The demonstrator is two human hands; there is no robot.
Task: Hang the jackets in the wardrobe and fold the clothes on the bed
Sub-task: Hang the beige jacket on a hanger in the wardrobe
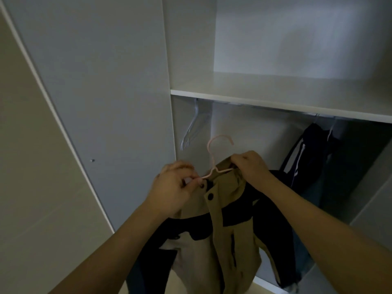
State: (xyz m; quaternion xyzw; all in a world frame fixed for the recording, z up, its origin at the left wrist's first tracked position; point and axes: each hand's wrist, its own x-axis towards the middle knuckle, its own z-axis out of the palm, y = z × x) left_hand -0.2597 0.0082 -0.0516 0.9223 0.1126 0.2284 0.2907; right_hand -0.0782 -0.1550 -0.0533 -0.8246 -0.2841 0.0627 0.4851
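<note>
A tan and black jacket [220, 225] hangs in front of me, partly on a pink hanger [214, 158] whose hook points up. My left hand [174, 187] pinches the hanger's left arm at the jacket's collar. My right hand [250, 166] grips the jacket's collar over the hanger's right arm. Both are held below the wardrobe shelf [275, 102], in front of the open hanging compartment.
Empty clear hangers [191, 130] hang at the compartment's left end. A dark jacket with white stripes [307, 151] hangs at the right. The open wardrobe door [95, 102] stands to the left. A white bottom edge [267, 284] of the wardrobe shows below.
</note>
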